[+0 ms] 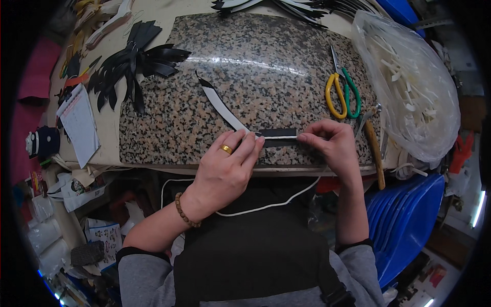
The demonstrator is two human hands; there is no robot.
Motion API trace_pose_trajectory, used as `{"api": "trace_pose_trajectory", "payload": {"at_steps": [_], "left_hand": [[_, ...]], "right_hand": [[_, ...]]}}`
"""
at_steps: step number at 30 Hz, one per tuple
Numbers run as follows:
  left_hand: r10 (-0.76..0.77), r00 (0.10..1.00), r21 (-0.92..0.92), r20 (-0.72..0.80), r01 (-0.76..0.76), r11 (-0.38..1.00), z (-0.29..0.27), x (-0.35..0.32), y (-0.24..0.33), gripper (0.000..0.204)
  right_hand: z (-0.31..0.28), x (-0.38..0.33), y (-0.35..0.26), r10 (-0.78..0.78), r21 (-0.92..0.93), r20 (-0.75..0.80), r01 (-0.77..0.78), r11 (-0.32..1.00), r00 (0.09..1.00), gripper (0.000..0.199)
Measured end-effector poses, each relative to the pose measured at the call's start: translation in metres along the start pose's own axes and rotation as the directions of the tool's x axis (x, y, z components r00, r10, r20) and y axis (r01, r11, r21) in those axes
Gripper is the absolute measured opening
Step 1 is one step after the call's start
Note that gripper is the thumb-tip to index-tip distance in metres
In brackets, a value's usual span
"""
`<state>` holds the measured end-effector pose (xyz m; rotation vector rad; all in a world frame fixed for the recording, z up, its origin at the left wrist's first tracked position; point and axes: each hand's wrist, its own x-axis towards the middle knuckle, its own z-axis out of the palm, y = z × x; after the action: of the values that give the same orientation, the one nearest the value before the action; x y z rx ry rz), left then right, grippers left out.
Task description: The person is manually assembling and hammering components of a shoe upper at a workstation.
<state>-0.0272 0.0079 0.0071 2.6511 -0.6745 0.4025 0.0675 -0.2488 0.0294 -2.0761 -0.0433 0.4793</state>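
Note:
A curved strap-like strip, white on its visible face with a black tip, runs from the stone slab toward me. Its near end bends to the right as a dark band, with a white cord lying lengthwise along it. My left hand, wearing a ring and a beaded bracelet, presses its fingers together on the strip at the bend. To the right, my right hand pinches the cord by the dark band's end. A slack length of cord hangs across my dark apron.
Scissors with yellow and green handles and a wooden-handled hammer lie right. Beyond them is a clear plastic bag of pale strips. Black strips lie at far left, near a paper pad. Blue stacked bins stand lower right.

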Motion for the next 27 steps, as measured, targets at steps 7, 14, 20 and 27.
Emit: {"api": "trace_pose_trajectory", "payload": {"at_steps": [7, 14, 20, 27], "left_hand": [[0.008, 1.000, -0.007, 0.017, -0.008, 1.000, -0.001, 0.001, 0.000, 0.051], [-0.031, 0.999, -0.146, -0.035, 0.026, 0.989, -0.004, 0.012, -0.009, 0.038], [-0.058, 0.991, -0.197, -0.122, 0.033, 0.980, 0.004, 0.001, -0.008, 0.031], [-0.057, 0.986, -0.177, -0.155, 0.029, 0.984, 0.008, 0.002, -0.005, 0.032]], "right_hand": [[0.007, 0.002, -0.005, -0.030, -0.233, -0.030, 0.023, 0.972, 0.999, 0.021], [-0.004, 0.013, -0.025, -0.213, -0.404, -0.092, 0.159, 0.901, 0.973, 0.029], [-0.023, 0.058, 0.034, -0.444, -0.802, -0.445, -0.127, 0.583, 0.778, 0.046], [-0.038, 0.045, 0.018, -0.355, -0.706, -0.417, -0.053, 0.706, 0.837, 0.036]]}}
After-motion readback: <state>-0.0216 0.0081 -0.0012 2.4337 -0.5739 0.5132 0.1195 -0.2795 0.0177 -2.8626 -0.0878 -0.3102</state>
